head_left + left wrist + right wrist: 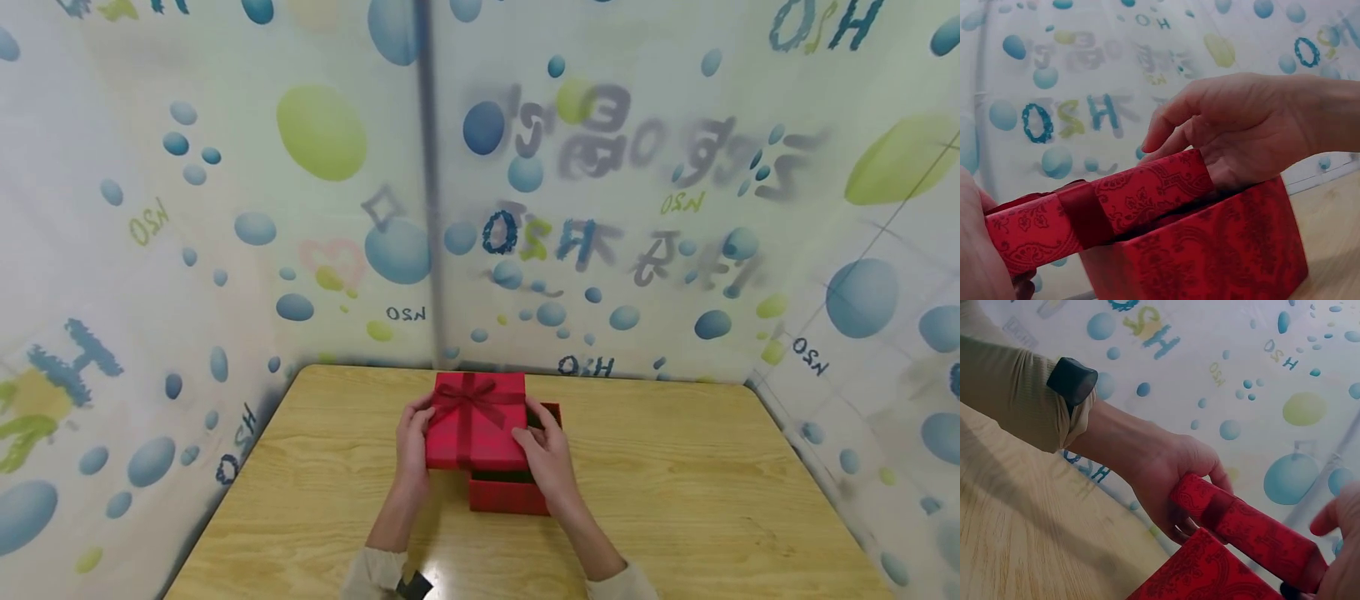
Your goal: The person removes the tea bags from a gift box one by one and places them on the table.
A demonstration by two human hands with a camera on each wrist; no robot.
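Note:
A red gift box lid, patterned and tied with a dark red ribbon bow, is above and left of its red box base. My left hand grips the lid's left edge, thumb on top. At the opposite edge my right hand holds the lid between thumb and fingers. In the left wrist view the lid tilts, its right end low over the base. A dark gap shows between lid and base; the inside of the base is mostly hidden.
Both pieces are over a light wooden table, near its back edge. Pale curtains printed with blue and green bubbles surround it. A black band sits on the left sleeve.

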